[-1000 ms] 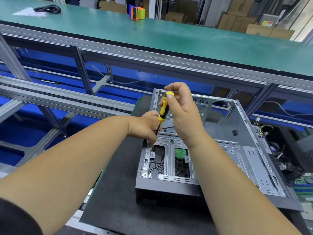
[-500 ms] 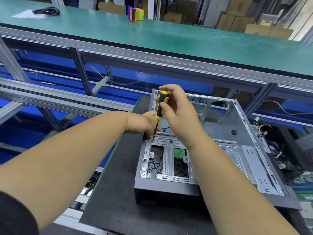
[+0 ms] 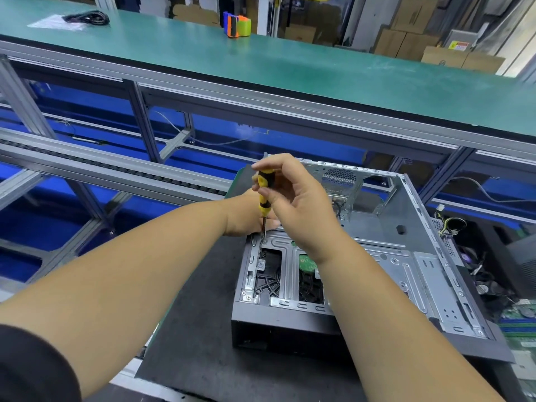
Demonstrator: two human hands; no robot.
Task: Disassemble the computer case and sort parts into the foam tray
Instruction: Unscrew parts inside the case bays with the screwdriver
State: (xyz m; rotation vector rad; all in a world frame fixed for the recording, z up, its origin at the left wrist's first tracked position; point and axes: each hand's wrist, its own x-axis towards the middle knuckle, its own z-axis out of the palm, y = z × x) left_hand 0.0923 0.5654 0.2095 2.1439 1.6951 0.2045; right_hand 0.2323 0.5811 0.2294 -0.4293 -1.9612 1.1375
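An open grey computer case (image 3: 406, 256) lies on a dark mat (image 3: 203, 329), its metal drive bracket (image 3: 287, 268) near me. My right hand (image 3: 298, 195) grips the yellow and black screwdriver (image 3: 264, 192), held upright with its tip on a screw (image 3: 264, 241) at the bracket's far left corner. My left hand (image 3: 249, 216) rests at the case's left edge beside the screwdriver shaft; its fingers are hidden behind the right hand and the tool. A green disc (image 3: 307, 261) shows through the bracket.
A green-topped bench (image 3: 290, 62) runs across behind the case, with an orange and green tape roll (image 3: 237, 24) and a black cable (image 3: 87, 17) on it. Loose cables and parts (image 3: 475, 274) and a green board (image 3: 522, 317) lie right of the case. Cardboard boxes stand far behind.
The screwdriver swung from tilted to upright and its tip came down onto the bracket's corner screw. My right hand shifted slightly left with it; my left hand stayed at the case edge.
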